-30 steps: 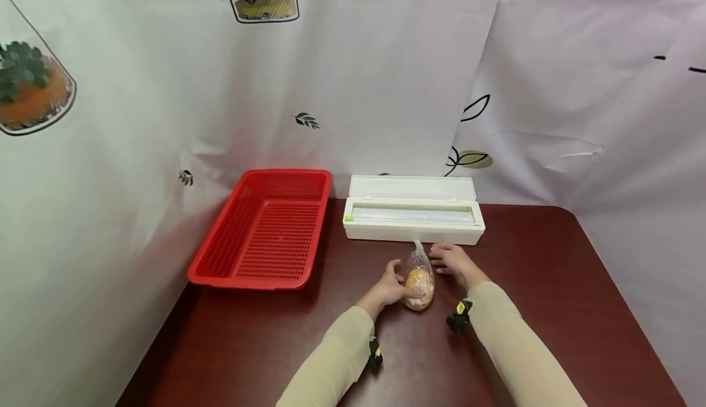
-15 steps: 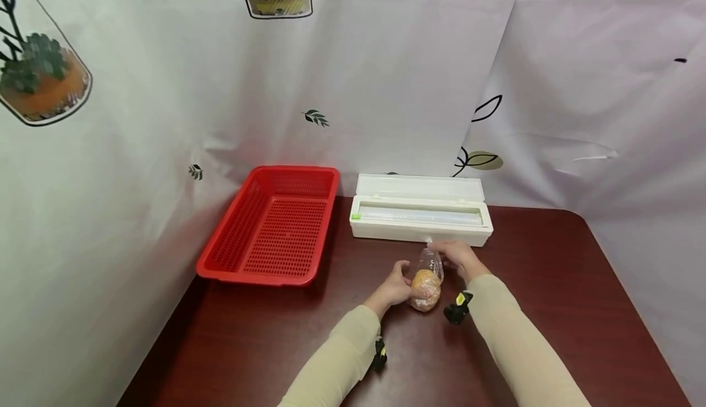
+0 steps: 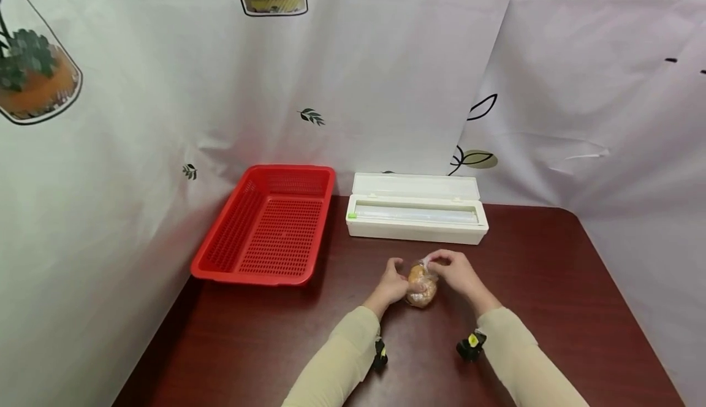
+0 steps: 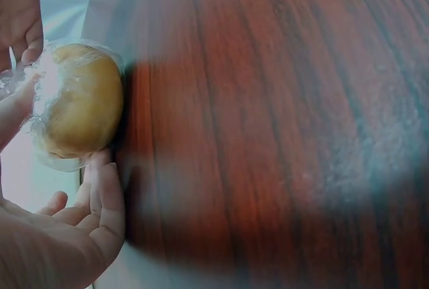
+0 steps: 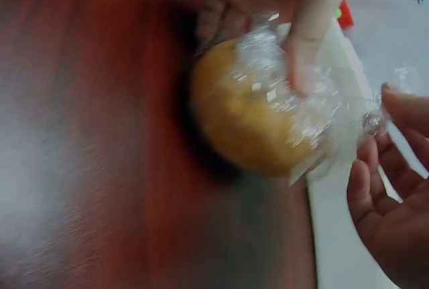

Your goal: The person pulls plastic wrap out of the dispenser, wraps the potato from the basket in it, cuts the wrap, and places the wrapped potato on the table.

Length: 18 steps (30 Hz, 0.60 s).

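Observation:
A golden-brown bun (image 3: 422, 295) in clear plastic wrap sits on the dark red-brown table. My left hand (image 3: 391, 287) holds it from the left side. In the left wrist view, the left thumb presses the crinkled wrap and the fingers (image 4: 107, 202) lie against the bun's side. The gathered end of the wrap (image 5: 371, 120) is pinched between the thumb and fingers of my right hand (image 3: 456, 274), just beyond the bun. Smooth bread surface (image 4: 84, 104) shows through the film on the near side. The bun's underside is hidden.
A white wrap dispenser (image 3: 413, 231) stands behind the hands with its lid up, a roll inside and a green cutter slide at its left. To the left lies a red perforated basket (image 3: 200, 272). A patterned white cloth (image 3: 397, 88) hangs behind the table.
My right hand has come to the loose wrap end, pinched it and drawn it back close to the bun. The left hand has kept its hold on the bun.

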{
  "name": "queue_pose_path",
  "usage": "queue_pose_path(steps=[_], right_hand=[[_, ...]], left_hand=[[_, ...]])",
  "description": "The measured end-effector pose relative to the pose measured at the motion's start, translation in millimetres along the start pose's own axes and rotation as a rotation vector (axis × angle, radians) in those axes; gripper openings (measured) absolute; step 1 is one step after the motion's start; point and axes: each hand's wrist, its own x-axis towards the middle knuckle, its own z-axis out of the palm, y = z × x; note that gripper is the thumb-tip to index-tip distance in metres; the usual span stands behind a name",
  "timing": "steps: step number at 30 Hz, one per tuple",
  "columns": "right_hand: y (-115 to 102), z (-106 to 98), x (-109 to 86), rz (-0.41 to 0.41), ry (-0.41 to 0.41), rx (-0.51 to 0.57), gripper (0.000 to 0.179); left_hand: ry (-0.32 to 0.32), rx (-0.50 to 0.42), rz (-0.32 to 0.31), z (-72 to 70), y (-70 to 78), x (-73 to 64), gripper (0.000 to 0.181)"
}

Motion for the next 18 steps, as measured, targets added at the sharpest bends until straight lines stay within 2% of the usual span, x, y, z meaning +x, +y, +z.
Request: queue_pose_path(steps=[3,6,11,18], right_hand=[[6.9,7.4,-10.9,-0.104,0.060,-0.064,0.008],[10.2,12.3,-17.0,-0.198,0.079,-0.119,0.011],[12.1,16.4,-24.7,-0.275,0.093,-0.199,0.014],[17.2,22.2,-36.9,-0.414,0.153,-0.380,0.013]], left_hand=[[0.021,-0.002,-0.002,0.0,0.3,-1.8,0.077],[0.029,-0.006,-0.003,-0.9,1.4,-2.6,0.076],[0.031,-0.011,-0.002,-0.6,0.3,-2.3,0.072],[0.038,0.007,0.008,0.1,-0.1,-1.5,0.068]])
